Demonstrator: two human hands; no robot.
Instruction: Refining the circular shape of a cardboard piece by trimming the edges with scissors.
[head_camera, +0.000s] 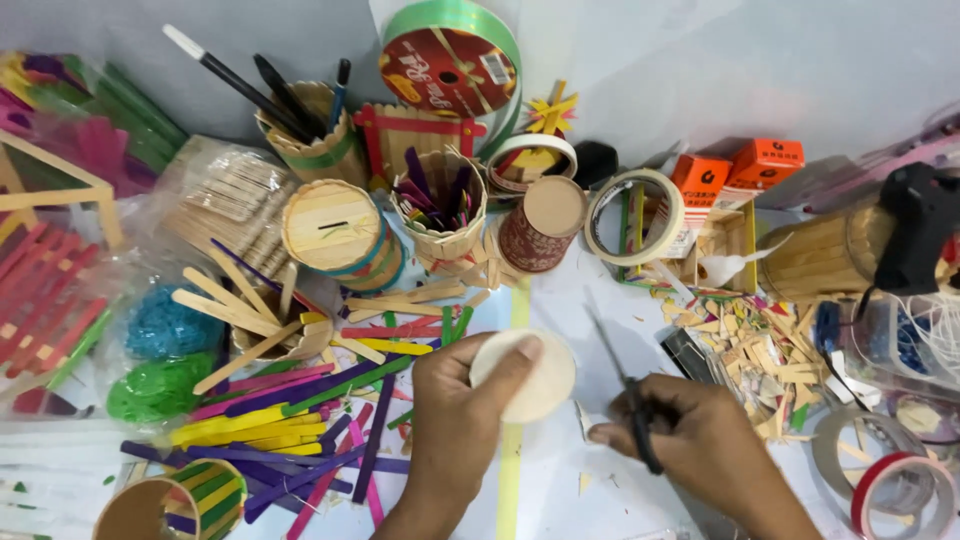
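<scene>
a pale round wooden disc (527, 377) is pinched by the left hand (455, 420), just right of the coloured craft sticks (290, 420); scissors (628, 400), seemingly closed, are gripped by the right hand (690, 435) right of the disc

left hand (455, 420) gripping wooden disc (535, 385), right hand (690, 435) holding scissors (630, 400)
</scene>
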